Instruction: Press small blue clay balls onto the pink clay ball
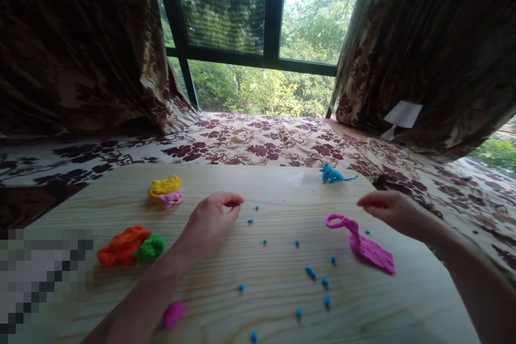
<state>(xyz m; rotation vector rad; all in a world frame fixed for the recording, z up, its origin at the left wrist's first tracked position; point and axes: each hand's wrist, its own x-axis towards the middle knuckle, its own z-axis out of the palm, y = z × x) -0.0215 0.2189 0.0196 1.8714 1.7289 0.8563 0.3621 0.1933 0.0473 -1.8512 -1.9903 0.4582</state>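
Note:
My left hand (213,220) is over the middle of the wooden table (209,306), thumb and forefinger pinched on a small blue piece of modelling clay (239,204). Just right of those fingertips lie two more blue clay bits (257,208). My right hand (389,212) hovers at the table's right side with its fingers pressed together; whether anything is between them is hidden. Below it lies a flat pink clay piece (373,253) with a loop (336,220) at its upper end. Several other blue clay bits (324,282) are scattered from the centre to the front.
A blue clay animal figure (332,174) sits at the back right. Orange clay (124,245) touches green clay (150,248) on the left, with yellow (164,185) and pale pink clay (171,200) behind. A pink clay lump (174,314) lies near my left forearm.

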